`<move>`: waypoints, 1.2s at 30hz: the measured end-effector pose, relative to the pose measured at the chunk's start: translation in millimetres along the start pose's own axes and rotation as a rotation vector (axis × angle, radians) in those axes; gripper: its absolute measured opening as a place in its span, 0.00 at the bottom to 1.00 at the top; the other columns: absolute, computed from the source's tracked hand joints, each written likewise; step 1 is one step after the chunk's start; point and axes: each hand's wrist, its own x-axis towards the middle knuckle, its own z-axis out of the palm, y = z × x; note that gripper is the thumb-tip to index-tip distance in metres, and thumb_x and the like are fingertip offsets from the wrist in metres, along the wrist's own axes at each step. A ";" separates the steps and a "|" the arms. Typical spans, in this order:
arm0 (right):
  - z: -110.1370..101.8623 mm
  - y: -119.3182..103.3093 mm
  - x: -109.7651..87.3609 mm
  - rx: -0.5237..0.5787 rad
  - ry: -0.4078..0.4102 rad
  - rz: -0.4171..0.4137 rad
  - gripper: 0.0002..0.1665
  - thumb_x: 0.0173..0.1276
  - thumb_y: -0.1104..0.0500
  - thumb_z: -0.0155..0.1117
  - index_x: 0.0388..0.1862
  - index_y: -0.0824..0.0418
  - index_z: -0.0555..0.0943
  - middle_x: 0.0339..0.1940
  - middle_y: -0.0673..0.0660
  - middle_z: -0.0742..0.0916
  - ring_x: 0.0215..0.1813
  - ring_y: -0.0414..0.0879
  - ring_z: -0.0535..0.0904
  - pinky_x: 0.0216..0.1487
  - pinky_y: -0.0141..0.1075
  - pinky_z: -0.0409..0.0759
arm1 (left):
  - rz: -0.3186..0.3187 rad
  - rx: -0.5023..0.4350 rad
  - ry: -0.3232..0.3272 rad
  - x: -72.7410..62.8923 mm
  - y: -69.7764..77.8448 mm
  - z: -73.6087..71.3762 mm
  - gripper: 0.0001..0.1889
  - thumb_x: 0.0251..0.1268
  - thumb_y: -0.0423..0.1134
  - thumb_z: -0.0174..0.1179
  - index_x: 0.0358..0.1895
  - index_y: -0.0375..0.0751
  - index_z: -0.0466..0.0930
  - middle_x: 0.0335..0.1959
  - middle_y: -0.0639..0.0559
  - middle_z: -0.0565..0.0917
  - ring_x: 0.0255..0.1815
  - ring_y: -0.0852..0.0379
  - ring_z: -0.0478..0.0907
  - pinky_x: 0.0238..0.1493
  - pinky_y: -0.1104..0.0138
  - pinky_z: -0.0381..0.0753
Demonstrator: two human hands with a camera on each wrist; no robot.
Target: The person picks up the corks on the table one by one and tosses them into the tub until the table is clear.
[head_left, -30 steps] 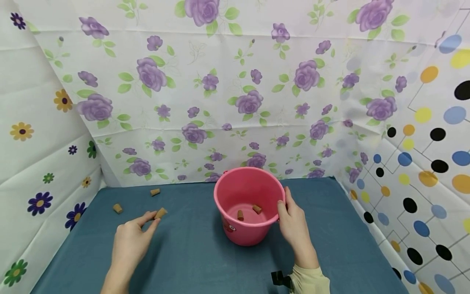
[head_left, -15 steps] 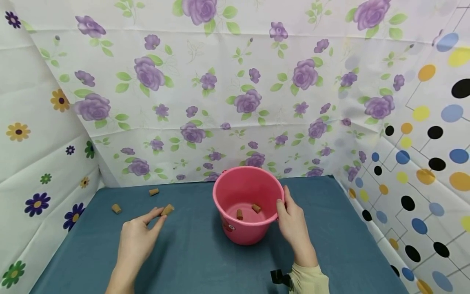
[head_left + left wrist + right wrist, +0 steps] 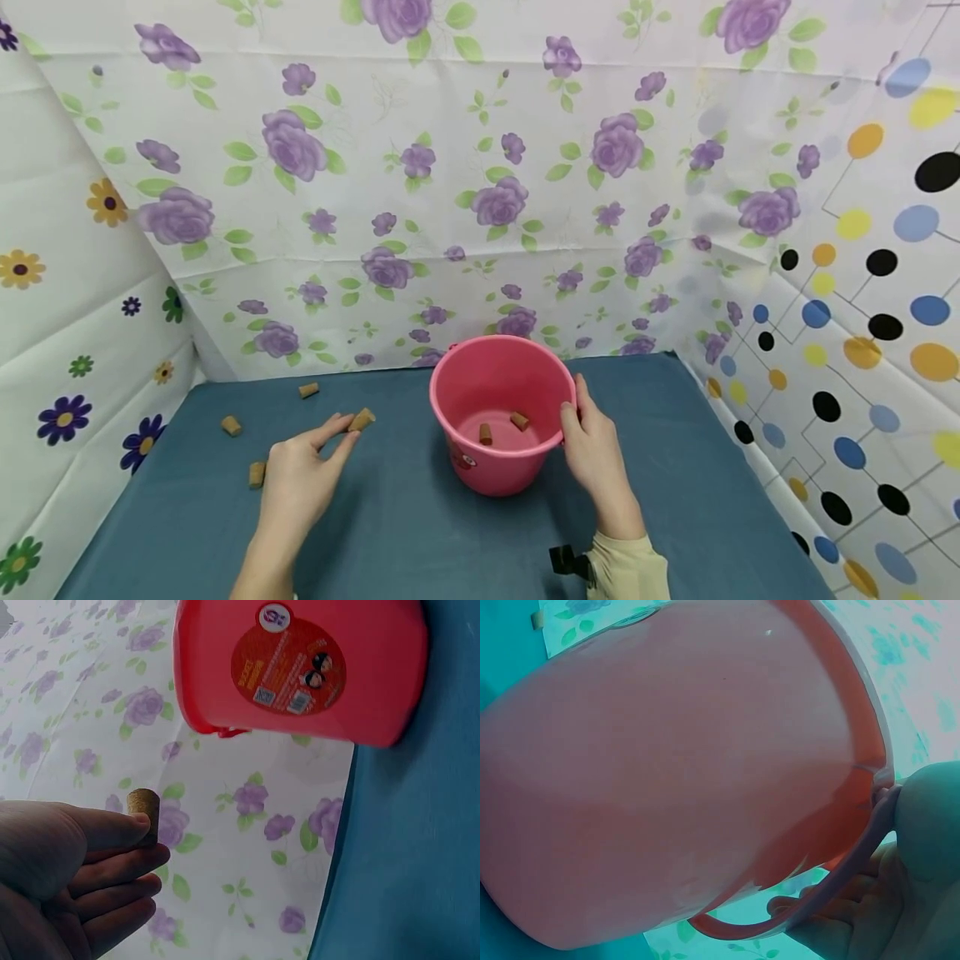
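Note:
My left hand (image 3: 303, 475) pinches a cork (image 3: 362, 419) between thumb and forefinger, above the cloth and left of the bucket. In the left wrist view the cork (image 3: 144, 814) stands up past the thumb tip, and the other fingers lie below it. A pink bucket (image 3: 501, 471) stands upright on the cloth, with two corks (image 3: 485, 433) lying inside on its bottom. At its right side my right hand (image 3: 596, 446) grips the rim. The right wrist view has the bucket's handle (image 3: 836, 881) hanging across my right hand (image 3: 877, 900).
Three more corks lie on the blue cloth (image 3: 420, 550) at left: a far cork (image 3: 308, 390), a left cork (image 3: 231, 426) and a nearer cork (image 3: 257, 475) beside my left hand. A flowered curtain (image 3: 450, 167) rises behind, and patterned sheets border both sides.
My left hand has carried the pinched cork rightward and slightly farther away, closer to the bucket. A cork formerly hidden behind that hand now shows. The right hand keeps its grip on the bucket.

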 end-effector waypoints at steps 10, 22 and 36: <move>1.2 -1.8 0.3 0.021 -0.004 -0.015 0.37 0.89 0.51 0.48 0.89 0.60 0.54 0.85 0.61 0.67 0.66 0.58 0.83 0.56 0.50 0.87 | 0.035 -0.050 0.005 3.0 19.2 12.8 0.16 0.73 0.40 0.73 0.59 0.41 0.91 0.59 0.36 0.88 0.03 0.57 0.57 0.09 0.67 0.61; 0.0 -1.1 0.1 0.020 -0.006 0.006 0.37 0.89 0.51 0.48 0.89 0.60 0.54 0.86 0.60 0.66 0.71 0.58 0.80 0.60 0.54 0.86 | 0.161 -0.119 0.038 19.1 61.7 28.4 0.16 0.70 0.38 0.75 0.58 0.38 0.91 0.60 0.38 0.87 0.03 0.60 0.62 0.12 0.70 0.58; 0.2 1.0 1.3 0.012 -0.007 0.013 0.38 0.88 0.51 0.48 0.89 0.59 0.53 0.86 0.59 0.66 0.76 0.58 0.75 0.64 0.56 0.83 | 0.273 -0.130 -0.026 23.8 103.5 57.3 0.17 0.65 0.37 0.78 0.57 0.40 0.92 0.57 0.39 0.89 0.11 0.61 0.72 0.14 0.70 0.60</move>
